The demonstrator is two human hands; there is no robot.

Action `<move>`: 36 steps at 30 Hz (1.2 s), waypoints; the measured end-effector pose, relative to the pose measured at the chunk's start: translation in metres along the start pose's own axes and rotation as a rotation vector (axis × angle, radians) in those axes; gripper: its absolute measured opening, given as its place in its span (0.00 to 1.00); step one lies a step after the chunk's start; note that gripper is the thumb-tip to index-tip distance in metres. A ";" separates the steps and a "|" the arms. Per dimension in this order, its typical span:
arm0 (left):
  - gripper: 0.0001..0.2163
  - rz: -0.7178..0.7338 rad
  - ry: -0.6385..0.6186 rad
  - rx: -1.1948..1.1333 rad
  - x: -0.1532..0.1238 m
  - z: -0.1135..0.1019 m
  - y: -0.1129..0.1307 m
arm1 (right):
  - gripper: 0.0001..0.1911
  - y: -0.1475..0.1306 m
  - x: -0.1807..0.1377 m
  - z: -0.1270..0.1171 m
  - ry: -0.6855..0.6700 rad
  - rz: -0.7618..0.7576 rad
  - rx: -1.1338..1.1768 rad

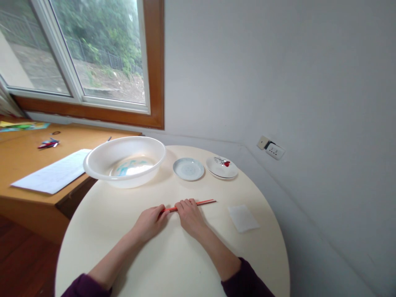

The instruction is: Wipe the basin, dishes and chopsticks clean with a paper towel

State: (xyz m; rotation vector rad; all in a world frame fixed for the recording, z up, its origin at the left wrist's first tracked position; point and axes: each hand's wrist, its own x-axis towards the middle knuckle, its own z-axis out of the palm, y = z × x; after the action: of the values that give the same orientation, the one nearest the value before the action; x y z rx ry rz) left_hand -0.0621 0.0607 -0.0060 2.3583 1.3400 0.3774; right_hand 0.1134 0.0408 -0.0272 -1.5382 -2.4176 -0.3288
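A: Where to look first?

B: At the slim, straight red sticks (172, 209), running from the left fingers, beneath the right fingers and out beyond. Over the round, cream-white table (173, 264) below both sets of fingers; touching it or just above, hard to tell.

A: Gripped how?

B: On the left, closed about one end with the left hand (151, 222), apparently in a thumb-and-finger pinch. On the right, curled over the sticks with the right hand (189, 215), palm down. Partly hidden underneath, so impossible to judge the pressure.

A: Best handled how?

B: Gently and evenly, most likely. Pinch firmly enough on the left to prevent rolling; rest lightly on the right. Draw together the free ends, slightly fanned beyond the right fingers. Avoid twisting one grip against the other.

A: Anything to mind nearby?

B: Mind the round, pale blue-grey plate (188, 169) ahead of the right fingers, and the stacked white plates with a red motif (213, 166), farther right. Leave room for the wide, translucent white plastic basin (123, 183), ahead and left of the left fingers. Avoid brushing the thin white square sheet (243, 218), right of the right fingers.
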 end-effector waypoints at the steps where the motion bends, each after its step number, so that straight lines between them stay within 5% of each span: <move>1: 0.14 -0.009 -0.005 0.013 0.000 0.000 0.000 | 0.08 0.000 0.000 0.000 -0.002 0.001 0.005; 20: 0.15 -0.019 -0.016 0.046 0.000 0.002 -0.001 | 0.07 0.000 0.002 -0.003 0.144 0.031 0.080; 26: 0.14 -0.044 0.028 -0.026 0.002 0.003 -0.002 | 0.08 0.000 0.002 -0.004 0.330 0.062 0.089; 30: 0.15 -0.102 0.099 -0.187 0.005 0.004 -0.006 | 0.09 -0.002 0.000 -0.009 0.417 0.073 0.111; 36: 0.20 -0.145 0.255 -0.555 0.008 0.010 -0.006 | 0.08 -0.003 0.001 -0.007 0.345 0.114 0.193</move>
State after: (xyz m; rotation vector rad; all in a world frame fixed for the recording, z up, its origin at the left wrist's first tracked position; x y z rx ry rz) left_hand -0.0581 0.0681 -0.0173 1.7876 1.2936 0.9005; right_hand 0.1107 0.0384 -0.0205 -1.3976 -2.0255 -0.2996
